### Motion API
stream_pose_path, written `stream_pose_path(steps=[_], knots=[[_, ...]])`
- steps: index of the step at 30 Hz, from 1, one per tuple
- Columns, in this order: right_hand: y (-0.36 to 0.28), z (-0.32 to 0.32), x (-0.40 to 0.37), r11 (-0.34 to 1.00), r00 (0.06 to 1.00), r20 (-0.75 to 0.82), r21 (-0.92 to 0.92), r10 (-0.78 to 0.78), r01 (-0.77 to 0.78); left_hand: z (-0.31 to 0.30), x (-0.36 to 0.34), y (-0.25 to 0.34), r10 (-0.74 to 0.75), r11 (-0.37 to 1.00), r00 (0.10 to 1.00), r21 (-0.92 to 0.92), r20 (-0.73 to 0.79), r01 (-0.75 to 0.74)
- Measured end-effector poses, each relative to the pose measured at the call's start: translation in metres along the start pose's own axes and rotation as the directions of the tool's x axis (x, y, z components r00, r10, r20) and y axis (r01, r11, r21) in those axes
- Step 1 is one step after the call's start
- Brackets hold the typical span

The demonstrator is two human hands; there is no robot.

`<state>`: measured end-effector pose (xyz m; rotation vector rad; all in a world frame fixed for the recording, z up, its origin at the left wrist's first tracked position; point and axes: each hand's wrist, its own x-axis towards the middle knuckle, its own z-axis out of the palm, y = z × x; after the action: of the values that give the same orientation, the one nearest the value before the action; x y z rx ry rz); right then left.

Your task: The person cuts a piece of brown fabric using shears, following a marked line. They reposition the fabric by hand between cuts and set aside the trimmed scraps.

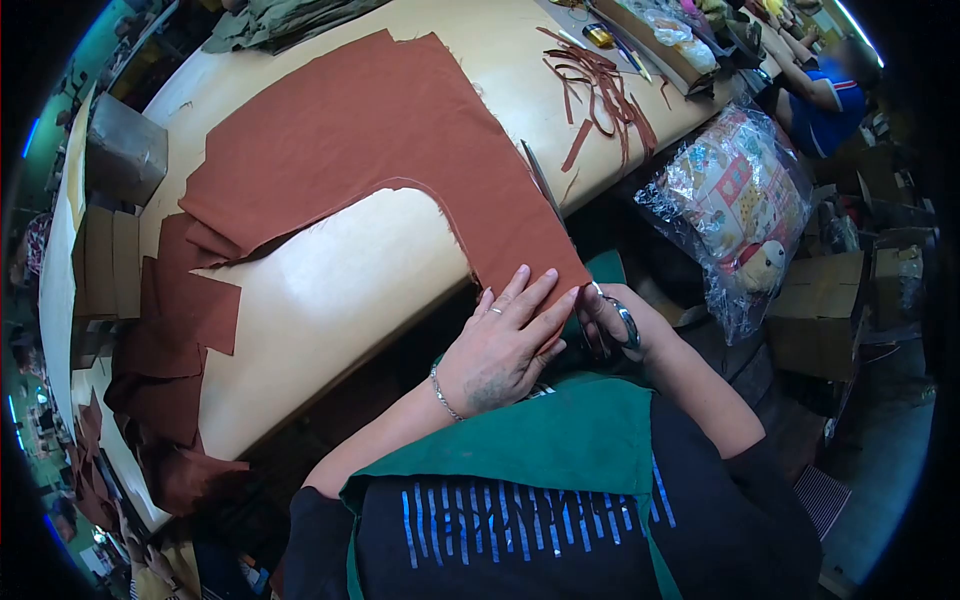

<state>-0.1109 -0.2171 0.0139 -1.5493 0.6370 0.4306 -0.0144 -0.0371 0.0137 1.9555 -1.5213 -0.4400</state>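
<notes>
1. While the right hand (pixel 608 325) is closed through the loops of the scissors (pixel 628 325), their long blade runs up along the right edge of the brown cloth (pixel 350 130).
2. The left hand (pixel 505 350) grips nothing: it lies flat, fingers spread, pressing the lower corner of the cloth where it hangs just over the table's near edge.
3. The cloth is one big piece with a curved cut-out. It lies across the middle of the pale table (pixel 330 290), from the far side down to the hands.
4. Smaller cut pieces (pixel 170 330) of the same brown are piled on the table's left end, and thin strips (pixel 600 90) lie at the far right.
5. Beyond the table there is a clear bag of soft toys (pixel 735 200), a cardboard box (pixel 815 310) and another person in a blue top (pixel 825 100), in what looks like a crowded workshop.
6. The right fingers are mostly hidden behind the left hand and the scissor loops, and I cannot tell how far the blades are parted. The lens darkens and bends the corners of the view.
7. The green apron (pixel 560 440) sits close under both hands. Bare tabletop lies open inside the cloth's curve, while the bag and box crowd the right side.
</notes>
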Motion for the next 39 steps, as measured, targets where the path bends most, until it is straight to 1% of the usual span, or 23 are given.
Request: stream_pose_path(steps=[3, 6, 9, 12, 15, 18, 21, 24, 27, 30, 33, 36, 39], knots=[[0.001, -0.002, 0.001, 0.999, 0.999, 0.023, 0.04, -0.024, 0.023, -0.002, -0.002, 0.001, -0.005, 0.999, 1.0, -0.054, 0.001, 0.005], [0.005, -0.003, 0.003, 0.999, 0.999, 0.033, 0.035, -0.009, 0.008, -0.002, -0.004, 0.0, -0.006, 0.997, 1.0, -0.073, -0.015, 0.005], [0.006, -0.001, 0.004, 0.999, 0.999, 0.013, 0.0, -0.041, 0.041, -0.002, -0.005, 0.0, -0.012, 0.996, 1.0, -0.093, -0.024, 0.01], [0.002, 0.002, 0.005, 1.0, 1.0, 0.003, 0.012, -0.024, 0.024, -0.002, -0.007, -0.002, -0.007, 0.99, 1.0, -0.142, -0.025, 0.004], [0.006, 0.002, 0.012, 0.998, 1.0, -0.005, 0.07, 0.007, -0.006, -0.004, -0.008, -0.002, -0.005, 0.987, 1.0, -0.16, -0.005, 0.004], [0.009, 0.005, 0.014, 0.999, 0.998, -0.065, 0.033, -0.004, 0.006, -0.004, -0.01, -0.004, -0.005, 0.984, 1.0, -0.177, -0.003, 0.005], [0.008, 0.006, 0.011, 0.999, 0.998, -0.062, 0.038, 0.01, -0.008, -0.005, -0.01, -0.004, -0.004, 0.981, 1.0, -0.195, -0.001, 0.004], [0.008, 0.009, 0.01, 0.999, 0.994, -0.113, -0.044, 0.012, -0.017, -0.005, -0.01, -0.006, 0.001, 0.978, 1.0, -0.206, 0.004, 0.0], [0.01, 0.009, 0.009, 0.999, 0.996, -0.086, -0.034, -0.002, -0.001, -0.005, -0.011, -0.007, 0.013, 0.974, 1.0, -0.228, -0.005, -0.014], [-0.008, 0.009, 0.006, 0.999, 1.0, -0.024, 0.041, 0.005, -0.004, -0.006, -0.013, -0.009, 0.043, 0.97, 0.999, -0.239, 0.013, -0.038], [0.0, 0.004, 0.023, 0.999, 0.999, -0.024, 0.032, -0.043, 0.044, -0.003, -0.015, -0.011, 0.095, 0.969, 0.995, -0.231, 0.023, -0.087], [0.003, 0.003, 0.037, 0.999, 0.998, -0.028, 0.015, -0.048, 0.049, -0.002, -0.016, -0.014, 0.14, 0.978, 0.989, -0.148, -0.039, -0.144], [0.005, 0.004, 0.038, 0.997, 0.996, -0.036, -0.006, -0.076, 0.076, -0.003, -0.018, -0.015, 0.119, 0.98, 0.992, -0.154, -0.035, -0.123]])
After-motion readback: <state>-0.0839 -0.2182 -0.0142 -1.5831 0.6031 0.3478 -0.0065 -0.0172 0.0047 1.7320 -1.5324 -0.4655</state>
